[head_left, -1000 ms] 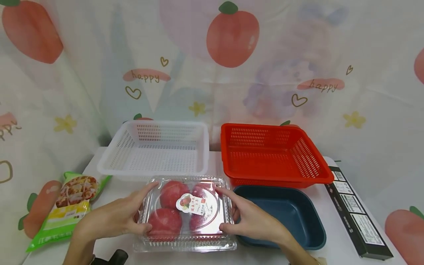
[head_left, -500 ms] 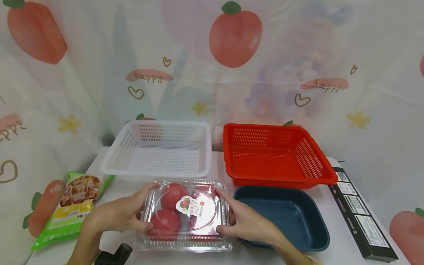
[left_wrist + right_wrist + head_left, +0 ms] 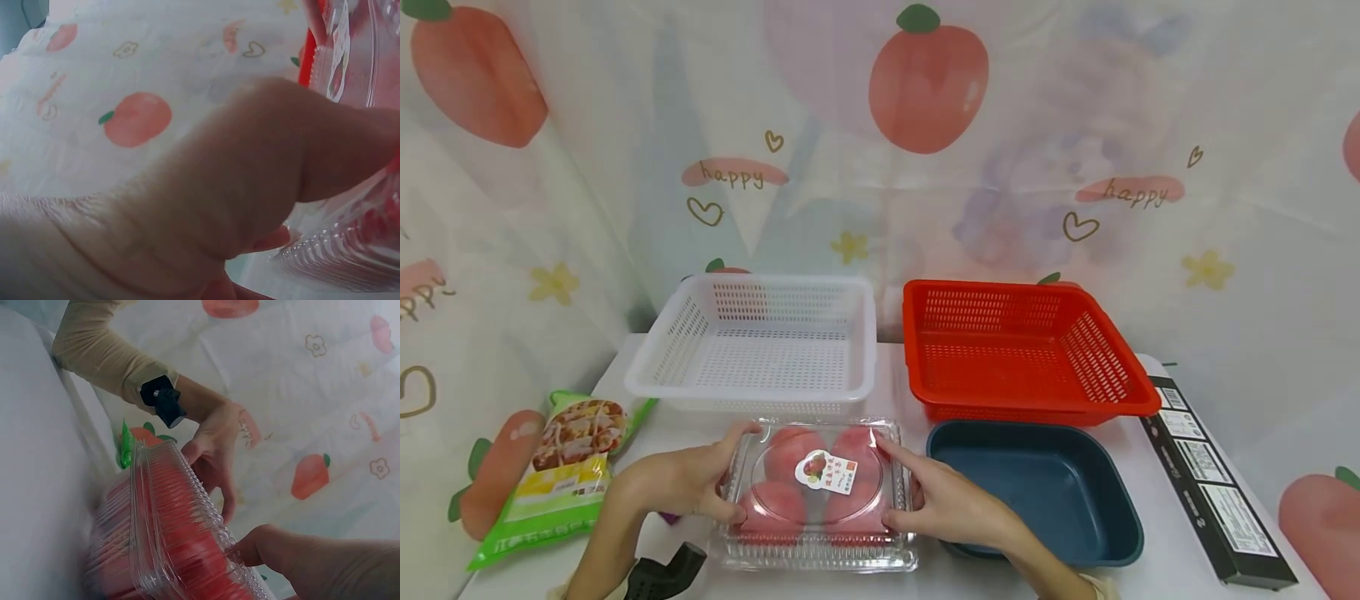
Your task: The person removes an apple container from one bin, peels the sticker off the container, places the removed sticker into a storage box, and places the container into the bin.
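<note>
Clear clamshell (image 3: 817,500) of red fruit (image 3: 773,510) is around 6 o'clock on the table (image 3: 679,429), left hand (image 3: 685,479) gripping its 9 o'clock side, right hand (image 3: 946,500) its 3; from here I'd guess weighty, flexy, slick, bruisable contents, so support low, both sides.

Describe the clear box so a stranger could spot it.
On the table, find the white basket. Nearer, held between the left hand and right hand, is the clear box. Unlike the white basket and blue tub, it is lidded and shows red fruit.
</note>
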`<state>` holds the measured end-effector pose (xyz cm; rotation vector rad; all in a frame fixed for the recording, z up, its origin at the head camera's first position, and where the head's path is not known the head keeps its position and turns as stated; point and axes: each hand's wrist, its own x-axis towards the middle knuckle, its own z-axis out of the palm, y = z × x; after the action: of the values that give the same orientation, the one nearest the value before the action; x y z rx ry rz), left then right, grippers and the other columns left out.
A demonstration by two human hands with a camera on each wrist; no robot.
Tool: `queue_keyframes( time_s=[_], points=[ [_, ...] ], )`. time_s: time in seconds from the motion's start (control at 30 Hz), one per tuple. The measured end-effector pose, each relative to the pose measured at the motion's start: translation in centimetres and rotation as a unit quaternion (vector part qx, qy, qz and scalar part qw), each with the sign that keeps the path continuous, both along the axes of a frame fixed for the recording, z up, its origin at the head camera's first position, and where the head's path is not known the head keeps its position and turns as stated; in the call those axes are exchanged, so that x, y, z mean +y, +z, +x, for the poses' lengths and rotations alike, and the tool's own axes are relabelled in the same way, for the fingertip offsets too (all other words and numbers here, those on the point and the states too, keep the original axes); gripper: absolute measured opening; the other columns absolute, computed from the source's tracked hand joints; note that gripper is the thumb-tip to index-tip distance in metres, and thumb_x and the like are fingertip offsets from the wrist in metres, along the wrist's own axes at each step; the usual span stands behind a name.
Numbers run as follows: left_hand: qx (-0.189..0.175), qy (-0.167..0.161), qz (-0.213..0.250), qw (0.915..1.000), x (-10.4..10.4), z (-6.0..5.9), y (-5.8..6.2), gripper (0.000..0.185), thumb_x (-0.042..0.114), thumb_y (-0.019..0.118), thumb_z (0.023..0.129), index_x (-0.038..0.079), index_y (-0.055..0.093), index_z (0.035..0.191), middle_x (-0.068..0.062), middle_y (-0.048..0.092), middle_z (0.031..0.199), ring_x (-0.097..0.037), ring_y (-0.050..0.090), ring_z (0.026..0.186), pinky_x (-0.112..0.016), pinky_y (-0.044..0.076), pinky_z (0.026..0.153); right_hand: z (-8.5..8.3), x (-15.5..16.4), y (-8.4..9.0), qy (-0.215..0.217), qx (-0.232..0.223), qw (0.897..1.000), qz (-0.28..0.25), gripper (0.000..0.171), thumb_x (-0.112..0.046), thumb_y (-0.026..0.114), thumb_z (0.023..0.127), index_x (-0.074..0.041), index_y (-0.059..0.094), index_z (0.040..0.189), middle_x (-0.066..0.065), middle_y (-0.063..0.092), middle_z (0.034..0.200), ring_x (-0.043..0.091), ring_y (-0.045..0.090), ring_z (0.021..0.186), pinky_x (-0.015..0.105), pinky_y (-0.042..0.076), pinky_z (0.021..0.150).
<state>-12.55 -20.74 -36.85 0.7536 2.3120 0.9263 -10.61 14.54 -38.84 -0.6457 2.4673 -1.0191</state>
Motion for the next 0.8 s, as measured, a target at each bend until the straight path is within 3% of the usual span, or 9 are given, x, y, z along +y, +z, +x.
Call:
queue_keyframes(
  time_s=[0.3,0.57,0.8],
  points=[
    [-0.003,0.000,0.001,1.0000,0.08,0.11,0.04,0.095,0.025,0.077,0.077,0.001,0.012,0.142,-0.016,0.053,0.121,-0.022,0.053,0.106,-0.025,0.046,0.086,0.12,-0.19,0.02,-0.007,0.006,1.000,0.023,0.087,-0.041,0.073,0.082,-0.029,0.025,0.154,0.000,0.052,0.082,0.007,0.050,0.065,0.022,0.041,0.054],
    [0.017,0.000,-0.017,0.9997,0.26,0.12,0.16,0.096,0.027,0.078,0.075,0.001,0.014,0.142,-0.015,0.056,0.117,-0.020,0.055,0.103,-0.030,0.047,0.089,0.11,-0.24,-0.54,0.003,0.060,0.997,0.043,0.087,-0.034,0.073,0.081,-0.022,0.026,0.154,-0.003,0.052,0.077,0.003,0.048,0.064,0.020,0.042,0.057],
    [0.020,0.012,-0.041,0.9989,0.21,0.12,0.40,0.098,0.032,0.080,0.074,0.004,0.016,0.142,-0.010,0.059,0.104,-0.017,0.054,0.091,-0.029,0.046,0.080,-0.20,-0.38,-0.65,0.012,0.053,0.998,0.042,0.089,-0.034,0.073,0.082,-0.023,0.023,0.155,-0.003,0.051,0.078,0.003,0.048,0.061,0.021,0.042,0.055]
  ],
)
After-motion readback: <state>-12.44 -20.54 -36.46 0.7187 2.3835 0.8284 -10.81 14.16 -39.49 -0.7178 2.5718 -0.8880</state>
